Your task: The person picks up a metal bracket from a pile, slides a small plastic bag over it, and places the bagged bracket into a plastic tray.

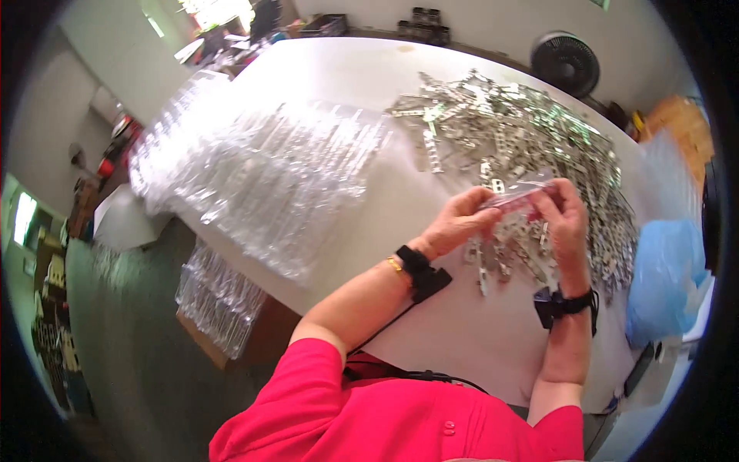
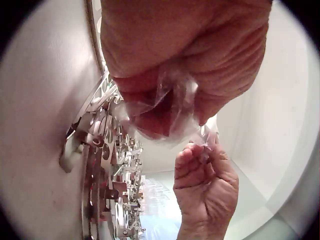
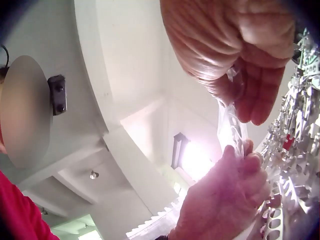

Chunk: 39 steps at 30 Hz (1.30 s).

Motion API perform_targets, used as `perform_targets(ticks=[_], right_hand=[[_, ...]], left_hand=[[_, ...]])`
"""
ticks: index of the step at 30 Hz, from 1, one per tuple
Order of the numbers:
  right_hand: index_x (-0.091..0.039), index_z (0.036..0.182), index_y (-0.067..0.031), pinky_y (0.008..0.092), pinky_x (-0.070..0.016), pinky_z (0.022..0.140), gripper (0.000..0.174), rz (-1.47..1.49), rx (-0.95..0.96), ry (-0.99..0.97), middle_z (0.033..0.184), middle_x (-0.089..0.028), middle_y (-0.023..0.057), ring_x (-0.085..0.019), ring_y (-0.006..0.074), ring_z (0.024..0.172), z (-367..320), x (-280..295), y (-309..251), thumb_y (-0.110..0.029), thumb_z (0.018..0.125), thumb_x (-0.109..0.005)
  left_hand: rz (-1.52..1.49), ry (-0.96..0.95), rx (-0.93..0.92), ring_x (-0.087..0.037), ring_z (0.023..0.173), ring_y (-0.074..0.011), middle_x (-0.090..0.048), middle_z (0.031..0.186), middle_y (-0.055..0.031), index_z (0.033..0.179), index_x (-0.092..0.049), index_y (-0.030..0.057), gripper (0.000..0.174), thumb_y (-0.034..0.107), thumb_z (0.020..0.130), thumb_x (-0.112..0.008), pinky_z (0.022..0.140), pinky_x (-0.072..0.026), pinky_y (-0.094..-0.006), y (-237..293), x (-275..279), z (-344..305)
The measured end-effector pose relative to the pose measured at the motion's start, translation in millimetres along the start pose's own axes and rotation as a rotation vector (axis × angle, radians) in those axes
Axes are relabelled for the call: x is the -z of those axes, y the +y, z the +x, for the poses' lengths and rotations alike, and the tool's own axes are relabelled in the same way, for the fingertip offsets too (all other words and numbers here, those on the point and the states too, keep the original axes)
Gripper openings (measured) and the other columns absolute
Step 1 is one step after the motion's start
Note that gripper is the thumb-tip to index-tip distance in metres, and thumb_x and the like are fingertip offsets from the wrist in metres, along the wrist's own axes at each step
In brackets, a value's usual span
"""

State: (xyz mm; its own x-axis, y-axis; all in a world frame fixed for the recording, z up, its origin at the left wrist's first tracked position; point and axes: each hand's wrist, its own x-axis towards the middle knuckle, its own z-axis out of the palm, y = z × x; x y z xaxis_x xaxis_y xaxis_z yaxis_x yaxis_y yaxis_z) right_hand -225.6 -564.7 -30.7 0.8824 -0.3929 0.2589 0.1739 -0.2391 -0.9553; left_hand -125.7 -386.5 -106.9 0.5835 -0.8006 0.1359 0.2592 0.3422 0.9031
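Observation:
Both hands hold a small clear plastic bag (image 1: 517,194) over the near side of a heap of metal parts. My left hand (image 1: 460,222) pinches one end between thumb and fingers. At the other end, my right hand (image 1: 566,223) grips the film with bent fingers. Crumpled film (image 2: 172,107) shows below the left palm in the left wrist view. Between the two hands, the bag (image 3: 231,125) stretches as a narrow strip in the right wrist view. Whatever may be inside the bag is hidden by the fingers and glare.
Silvery perforated metal strips (image 1: 539,131) lie heaped across the right of the white table (image 1: 369,231). Layers of filled clear bags (image 1: 269,177) cover its left. A blue plastic bag (image 1: 666,277) sits at the right edge, a black fan (image 1: 566,63) behind. More bagged pieces (image 1: 219,300) stand lower left.

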Motion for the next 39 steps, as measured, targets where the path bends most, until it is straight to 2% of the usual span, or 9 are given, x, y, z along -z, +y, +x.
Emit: perform_targets(ticks=[6,9,17,20,26,32,39], right_hand=[[-0.059,0.1,-0.0041,0.0228,-0.0537,0.063,0.008,0.009,0.0,0.02,0.087,-0.064,0.0009,-0.06,0.0067,0.07,0.8,5.0,-1.5,-0.011,0.097,-0.062],[-0.06,0.1,-0.0042,0.0233,-0.0548,0.064,0.008,0.003,-0.007,0.013,0.088,-0.064,0.0009,-0.06,0.0065,0.072,1.8,9.0,0.1,-0.012,0.097,-0.062],[-0.059,0.097,-0.0045,0.0234,-0.0526,0.064,0.007,0.01,-0.004,0.044,0.085,-0.063,0.0002,-0.058,0.0063,0.071,2.1,12.3,-3.3,-0.012,0.098,-0.06],[-0.059,0.096,-0.0043,0.0231,-0.0515,0.063,0.005,0.003,-0.005,0.064,0.084,-0.062,0.0002,-0.058,0.0064,0.071,3.7,15.4,-1.9,-0.01,0.097,-0.059],[-0.06,0.097,-0.0037,0.0245,-0.0531,0.065,0.007,0.043,0.015,0.111,0.083,-0.065,0.0019,-0.061,0.0079,0.07,5.4,18.7,0.3,-0.01,0.096,-0.061],[-0.059,0.098,-0.004,0.0235,-0.0544,0.066,0.007,0.076,0.049,0.148,0.085,-0.065,0.0013,-0.062,0.0076,0.071,5.5,20.2,-2.7,-0.011,0.097,-0.062],[-0.059,0.098,-0.0047,0.0231,-0.0545,0.065,0.006,0.088,0.081,0.175,0.086,-0.065,0.0012,-0.062,0.0078,0.07,5.9,21.8,-4.8,-0.01,0.097,-0.062]], left_hand=[[-0.084,-0.008,0.005,-0.064,0.07,-0.0114,-0.065,0.097,-0.0054,0.13,-0.049,-0.0028,0.045,0.023,0.097,-0.065,0.064,-0.0551,-0.0268,-1.7,1.6,2.4],[-0.102,-0.028,0.079,-0.067,0.063,-0.0135,-0.069,0.099,-0.0125,0.137,-0.045,-0.0037,0.053,0.022,0.096,-0.066,0.057,-0.056,-0.0265,6.2,0.6,0.5],[-0.119,-0.06,0.044,-0.069,0.066,-0.0152,-0.071,0.095,-0.0127,0.14,-0.044,-0.0022,0.052,0.019,0.097,-0.063,0.059,-0.0566,-0.0272,3.1,1.0,-0.2],[-0.133,-0.025,0.056,-0.068,0.065,-0.0153,-0.07,0.094,-0.0119,0.138,-0.047,0.0003,0.047,0.019,0.098,-0.063,0.06,-0.0573,-0.0288,0.2,2.6,-0.1],[-0.055,0.173,-0.019,-0.065,0.062,-0.0153,-0.064,0.082,-0.0068,0.109,-0.056,0.0029,0.016,0.015,0.099,-0.059,0.056,-0.0553,-0.029,0.0,6.5,1.3],[-0.116,0.21,-0.057,-0.062,0.057,-0.0147,-0.063,0.082,-0.0063,0.104,-0.056,0.0033,0.011,0.011,0.098,-0.061,0.05,-0.053,-0.0278,-0.4,8.5,2.1],[-0.11,0.236,-0.075,-0.061,0.057,-0.0142,-0.066,0.083,-0.0087,0.103,-0.056,0.0022,0.01,0.009,0.098,-0.06,0.05,-0.0522,-0.0283,-1.7,9.3,3.0]])
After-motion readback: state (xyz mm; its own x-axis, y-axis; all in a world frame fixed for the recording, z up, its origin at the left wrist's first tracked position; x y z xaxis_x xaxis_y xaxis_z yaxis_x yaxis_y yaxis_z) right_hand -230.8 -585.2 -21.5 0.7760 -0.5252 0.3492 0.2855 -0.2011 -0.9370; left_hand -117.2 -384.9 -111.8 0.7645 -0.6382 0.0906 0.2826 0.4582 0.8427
